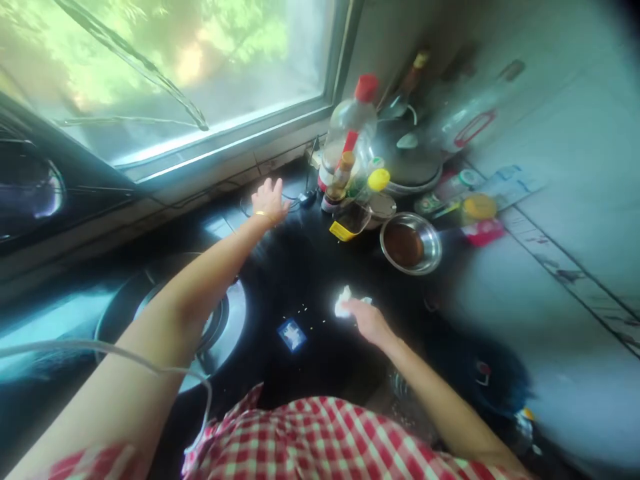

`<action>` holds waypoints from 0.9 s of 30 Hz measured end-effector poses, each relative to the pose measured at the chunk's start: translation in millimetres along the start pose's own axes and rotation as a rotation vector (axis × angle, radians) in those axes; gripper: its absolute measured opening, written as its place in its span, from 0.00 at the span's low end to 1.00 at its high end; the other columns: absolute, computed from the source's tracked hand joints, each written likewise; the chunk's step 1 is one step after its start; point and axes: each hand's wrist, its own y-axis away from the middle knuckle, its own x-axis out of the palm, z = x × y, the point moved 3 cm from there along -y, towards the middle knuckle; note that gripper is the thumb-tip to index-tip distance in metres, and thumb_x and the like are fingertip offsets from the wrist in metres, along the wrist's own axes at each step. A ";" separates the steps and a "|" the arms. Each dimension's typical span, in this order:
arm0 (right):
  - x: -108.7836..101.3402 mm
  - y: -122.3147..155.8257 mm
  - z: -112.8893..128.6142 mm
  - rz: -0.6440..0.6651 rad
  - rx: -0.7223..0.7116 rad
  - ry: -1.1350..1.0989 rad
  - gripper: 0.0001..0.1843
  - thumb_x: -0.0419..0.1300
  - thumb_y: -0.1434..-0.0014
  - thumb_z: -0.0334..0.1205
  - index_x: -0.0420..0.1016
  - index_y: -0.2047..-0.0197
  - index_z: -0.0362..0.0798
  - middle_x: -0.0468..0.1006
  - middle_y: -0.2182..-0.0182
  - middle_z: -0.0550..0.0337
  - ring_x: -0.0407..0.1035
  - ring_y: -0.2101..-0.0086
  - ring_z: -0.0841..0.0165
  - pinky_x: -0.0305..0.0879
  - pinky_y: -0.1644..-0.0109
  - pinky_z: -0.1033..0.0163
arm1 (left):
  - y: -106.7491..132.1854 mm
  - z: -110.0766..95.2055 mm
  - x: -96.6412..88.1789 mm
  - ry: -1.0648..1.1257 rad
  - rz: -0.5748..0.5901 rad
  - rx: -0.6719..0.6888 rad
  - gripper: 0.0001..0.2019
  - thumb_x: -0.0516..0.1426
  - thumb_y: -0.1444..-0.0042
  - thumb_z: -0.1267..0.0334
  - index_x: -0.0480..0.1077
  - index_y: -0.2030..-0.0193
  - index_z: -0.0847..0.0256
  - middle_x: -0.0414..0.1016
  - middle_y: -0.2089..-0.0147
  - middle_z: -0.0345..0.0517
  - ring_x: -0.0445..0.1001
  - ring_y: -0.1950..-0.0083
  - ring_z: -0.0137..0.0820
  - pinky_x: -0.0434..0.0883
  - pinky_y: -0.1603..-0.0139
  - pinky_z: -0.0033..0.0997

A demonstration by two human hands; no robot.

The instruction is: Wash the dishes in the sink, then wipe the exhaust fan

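Note:
My right hand [371,321] pinches a crumpled white tissue or cloth [343,303] low over the black counter [310,273]. To its left lie pale crumbs and a small blue packet-like square [292,335]. My left hand [270,200] is stretched far forward, near the counter's back edge below the window, its fingers spread. It appears to hold nothing; whether its palm touches the surface I cannot tell. Just right of it lies a small dark object with a cable [306,197]. My left forearm crosses over the round stove burner [235,320].
Bottles and jars crowd the back right corner, including a large clear bottle with a red cap [350,123]. A steel bowl of brown contents [411,244] stands in front of a lidded pot [407,157]. A white cable [100,347] hangs across the lower left.

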 end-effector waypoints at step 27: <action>-2.3 -35.2 -60.2 -0.281 0.599 0.086 0.29 0.49 0.37 0.30 0.63 0.34 0.36 0.61 0.33 0.36 0.47 0.30 0.51 0.48 0.29 0.36 | 451.3 74.7 -24.2 0.378 -0.057 -0.258 0.26 0.51 0.40 0.43 0.76 0.50 0.61 0.74 0.42 0.58 0.74 0.41 0.46 0.70 0.37 0.50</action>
